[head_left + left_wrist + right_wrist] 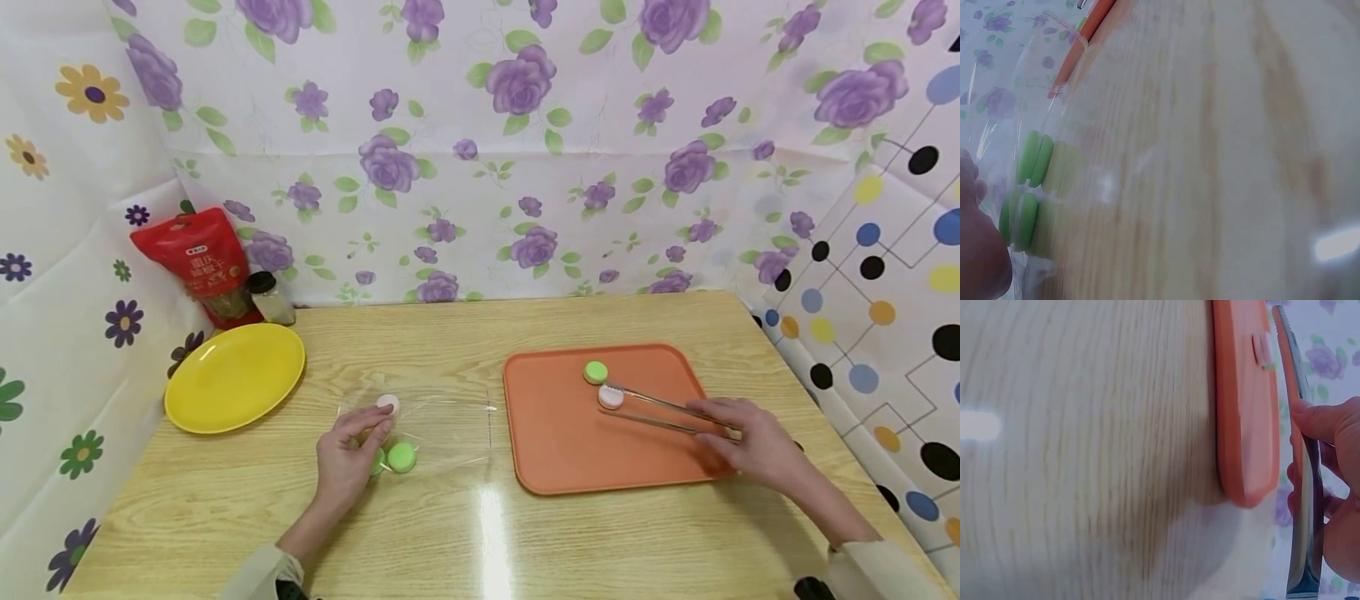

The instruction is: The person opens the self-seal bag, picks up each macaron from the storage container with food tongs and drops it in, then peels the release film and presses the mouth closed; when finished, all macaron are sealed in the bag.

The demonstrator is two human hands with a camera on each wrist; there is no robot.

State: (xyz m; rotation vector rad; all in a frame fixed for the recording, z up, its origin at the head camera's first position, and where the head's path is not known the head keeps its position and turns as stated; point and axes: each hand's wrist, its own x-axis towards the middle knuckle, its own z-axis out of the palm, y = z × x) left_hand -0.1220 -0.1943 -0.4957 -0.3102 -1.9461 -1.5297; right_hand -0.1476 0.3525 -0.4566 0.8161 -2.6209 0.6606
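My left hand [348, 458] pinches the near-left part of a clear plastic bag [450, 425] lying on the table. Inside it are a pale pink macaron [387, 403] by the fingertips and two green macarons [1035, 159], one partly covered by the thumb in the head view. My right hand [753, 442] holds metal tongs [1307, 487] over the orange tray [555, 458], their arms apart. On that tray a pale macaron [611, 397] sits between the tong tips, and a green macaron [596, 372] lies just behind it.
A yellow plate [232, 379] stands at the left of the wooden table [405, 533]. Behind it are a red food pouch [198, 258] and a small jar with a black lid [272, 300]. Patterned cloth walls [465, 208] close off the back and both sides.
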